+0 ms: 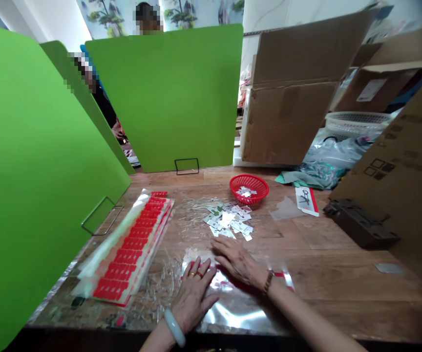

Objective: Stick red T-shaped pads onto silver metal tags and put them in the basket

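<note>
My left hand (195, 287), with rings and a pale bracelet, lies with its fingers spread on a clear plastic sheet or bag (238, 313) with red markings. Stretched across the upper part of that plastic is my right hand (236, 259), its fingers extended and nothing visibly gripped. Just beyond the right fingertips lies a loose pile of small silvery-white cards (229, 220). Behind the pile stands a red mesh basket (263, 187) with several similar pieces inside. Left of my hands is a stack of clear sheets with rows of red labels (123, 256).
Green panels (181, 102) on wire stands border the left and back. Cardboard boxes (291, 117) rise at the back right. A dark metal block (361, 225), a red-and-white card (306, 200) and thin plastic scraps (196, 205) lie on the wooden table. Another person is partly visible behind the panels.
</note>
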`<action>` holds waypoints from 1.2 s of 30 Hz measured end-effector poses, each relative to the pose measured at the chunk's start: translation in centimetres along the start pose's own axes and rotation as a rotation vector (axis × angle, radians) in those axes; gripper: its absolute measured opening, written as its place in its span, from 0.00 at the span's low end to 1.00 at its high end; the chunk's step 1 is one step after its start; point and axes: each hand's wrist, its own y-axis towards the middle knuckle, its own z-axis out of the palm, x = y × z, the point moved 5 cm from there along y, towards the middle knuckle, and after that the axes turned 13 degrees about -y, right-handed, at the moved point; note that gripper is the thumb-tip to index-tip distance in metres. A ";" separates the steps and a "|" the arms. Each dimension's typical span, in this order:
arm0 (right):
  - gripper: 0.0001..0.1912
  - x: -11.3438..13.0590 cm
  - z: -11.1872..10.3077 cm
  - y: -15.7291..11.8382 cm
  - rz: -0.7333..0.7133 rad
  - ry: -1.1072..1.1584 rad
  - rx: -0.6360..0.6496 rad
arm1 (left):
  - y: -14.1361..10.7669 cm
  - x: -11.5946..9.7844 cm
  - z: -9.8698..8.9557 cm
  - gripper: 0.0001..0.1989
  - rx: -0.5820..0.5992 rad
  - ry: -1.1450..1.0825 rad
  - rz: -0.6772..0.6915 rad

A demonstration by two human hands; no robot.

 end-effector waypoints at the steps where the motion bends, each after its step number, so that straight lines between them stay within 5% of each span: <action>1: 0.17 0.3 -0.3 -0.8 0.018 0.007 -0.003 | 0.1 0.2 -0.1 0.30 0.006 0.004 -0.008; 6: 0.19 1.0 -0.9 -6.6 0.135 0.018 0.097 | 0.3 1.0 -1.1 0.30 -0.003 0.014 -0.016; 12: 0.22 -1.0 0.4 -11.4 0.234 -0.112 0.148 | 0.5 1.4 -1.5 0.29 0.024 -0.027 -0.029; 19: 0.23 -2.4 1.9 -10.4 0.185 -0.149 0.090 | 0.5 1.3 -2.1 0.29 0.005 0.001 -0.099; 26: 0.21 -2.1 0.8 -9.4 0.185 -0.092 0.035 | 0.4 1.1 -2.9 0.31 0.003 -0.006 -0.143; 36: 0.23 -2.2 3.5 -12.4 0.245 -0.151 -0.062 | -2.4 0.8 -5.6 0.21 -0.218 -0.039 -0.167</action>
